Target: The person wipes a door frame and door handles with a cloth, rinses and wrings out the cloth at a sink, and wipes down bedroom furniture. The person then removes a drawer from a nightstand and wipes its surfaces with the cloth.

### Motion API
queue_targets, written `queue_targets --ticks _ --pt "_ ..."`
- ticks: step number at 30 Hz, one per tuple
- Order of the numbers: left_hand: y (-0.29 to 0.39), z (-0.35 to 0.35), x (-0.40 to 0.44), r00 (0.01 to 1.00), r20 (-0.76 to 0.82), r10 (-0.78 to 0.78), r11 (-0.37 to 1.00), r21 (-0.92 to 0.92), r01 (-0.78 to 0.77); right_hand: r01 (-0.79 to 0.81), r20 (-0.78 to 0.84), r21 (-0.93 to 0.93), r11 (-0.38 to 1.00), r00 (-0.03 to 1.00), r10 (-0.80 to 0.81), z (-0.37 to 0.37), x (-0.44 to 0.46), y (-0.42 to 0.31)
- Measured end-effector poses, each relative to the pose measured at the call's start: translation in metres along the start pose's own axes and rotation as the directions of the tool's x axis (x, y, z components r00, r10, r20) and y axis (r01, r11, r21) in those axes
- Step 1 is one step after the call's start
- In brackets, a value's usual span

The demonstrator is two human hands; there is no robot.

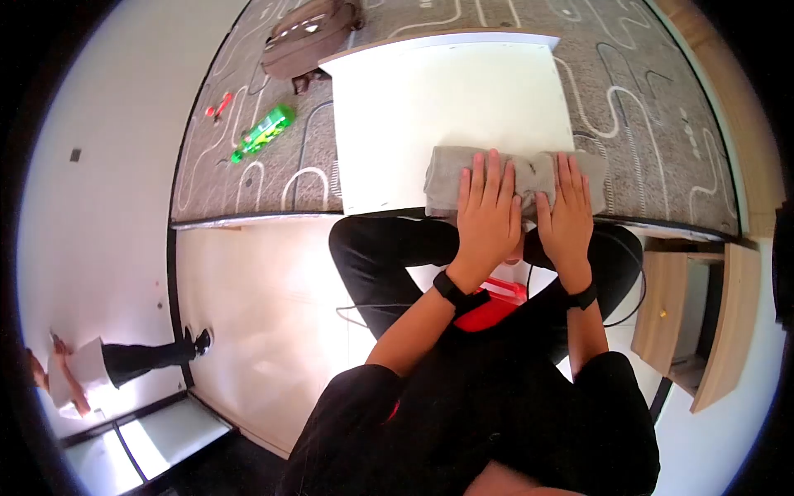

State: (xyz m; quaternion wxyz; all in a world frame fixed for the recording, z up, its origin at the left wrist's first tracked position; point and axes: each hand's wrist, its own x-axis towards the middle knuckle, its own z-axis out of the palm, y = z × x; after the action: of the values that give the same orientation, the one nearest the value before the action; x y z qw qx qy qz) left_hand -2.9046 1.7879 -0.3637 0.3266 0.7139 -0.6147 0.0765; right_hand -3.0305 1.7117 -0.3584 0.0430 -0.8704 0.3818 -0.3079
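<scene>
A folded grey-beige cloth (447,175) lies along the near edge of a white board (447,99), its right end reaching past the board's side. My left hand (488,215) rests flat on the middle of the cloth, fingers stretched out and pointing away from me. Beside it, my right hand (566,215) presses on the cloth's right part, also with straight fingers. The thumbs are close to each other. Neither hand grips the cloth. Whether it is a towel or a garment I cannot tell.
On the patterned grey mat (645,149) lie a green bottle (265,132), a small red object (219,107) and a brown bag (310,37). An open drawer (699,322) juts out at the right. A person (124,364) stands at the far left. Dark cables run by my legs.
</scene>
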Motion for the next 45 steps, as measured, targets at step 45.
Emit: queue_targets --ticks 45 --pt "-0.104 -0.071 -0.05 0.971 -0.171 -0.165 0.937 0.28 0.208 0.111 0.063 -0.082 0.99 0.992 -0.106 0.069 0.04 -0.138"
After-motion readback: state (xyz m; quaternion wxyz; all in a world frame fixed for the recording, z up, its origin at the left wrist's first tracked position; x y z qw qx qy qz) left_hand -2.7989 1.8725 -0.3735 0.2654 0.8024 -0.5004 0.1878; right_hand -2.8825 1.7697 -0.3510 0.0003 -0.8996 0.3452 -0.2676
